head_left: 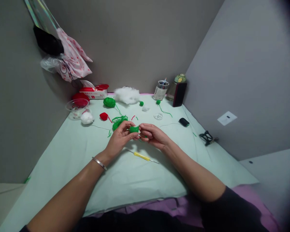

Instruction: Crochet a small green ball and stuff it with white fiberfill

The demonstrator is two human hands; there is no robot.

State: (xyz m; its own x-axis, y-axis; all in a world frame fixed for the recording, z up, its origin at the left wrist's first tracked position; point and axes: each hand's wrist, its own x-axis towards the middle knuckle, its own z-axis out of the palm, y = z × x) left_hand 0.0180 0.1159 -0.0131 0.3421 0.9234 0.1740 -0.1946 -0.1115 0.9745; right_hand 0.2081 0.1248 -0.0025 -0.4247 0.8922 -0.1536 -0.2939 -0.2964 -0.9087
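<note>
A small green crochet piece [134, 129] with a pale top is held between the thumb and fingers of my left hand [122, 133]. My right hand [151, 133] is closed in a pinch at the right edge of that piece; a bit of green yarn shows under its fingers, and its fingertips are partly hidden. Just behind my left hand lies a loose skein of green yarn [118, 122]. Below both hands a crochet hook with a yellow handle [141, 156] rests on the pale green cloth [125, 183].
Behind are a green yarn ball [109, 102], red crochet piece [103, 116], white stuffing [127, 95], and small green balls. At left stand a clear plastic tub [77, 108] and white ball [87, 118]; at right, a can [160, 91], bottle [172, 91], phone [179, 94] and black clip [207, 138].
</note>
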